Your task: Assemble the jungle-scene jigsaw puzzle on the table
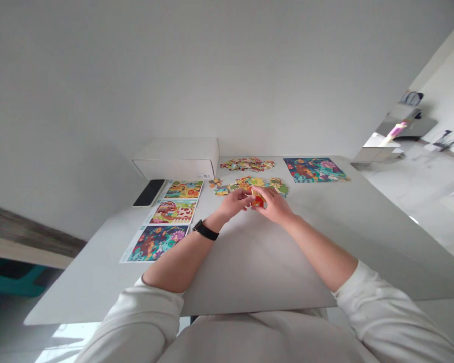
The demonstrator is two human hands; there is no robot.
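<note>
My left hand (pixel 235 202), with a black watch (pixel 206 230) on the wrist, has its fingers closed at the left edge of a red and yellow puzzle piece (pixel 258 201). My right hand (pixel 274 203) grips the same piece from the right, thumb below and fingers above. Whether it is one piece or several joined is hard to tell. Just behind my hands lie loose yellow, green and blue puzzle pieces (pixel 254 181), partly hidden by my fingers. Farther back sits a heap of red and cream puzzle pieces (pixel 248 164).
Three picture cards lie in a column at left: a lion card (pixel 183 189), a farm card (pixel 173 211) and a dark forest card (pixel 159 243). A phone (pixel 149 193) rests beside them. Behind stands a white box (pixel 176 156). An assembled dark puzzle (pixel 315 170) lies at back right.
</note>
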